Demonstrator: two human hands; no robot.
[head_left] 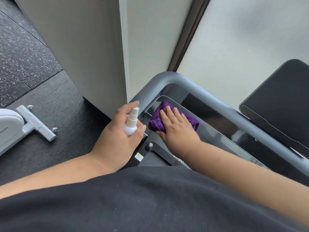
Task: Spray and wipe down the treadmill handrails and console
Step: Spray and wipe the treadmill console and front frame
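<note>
A black shirt (pixel 150 201) fills the bottom of the frame and hides the treadmill deck. Left of centre, the left hand (pixel 117 139) grips a white spray bottle (pixel 131 124), fingers curled round its body, nozzle up. Just right, the right hand (pixel 177 128) presses flat, fingers straight, on a purple cloth (pixel 160 114) lying on the glossy black console (pixel 217 131). The grey handrail (pixel 192 84) borders the console above. A black screen (pixel 280 101) is cut off at the right edge. Speckled floor (pixel 25 64) lies open at upper left.
</note>
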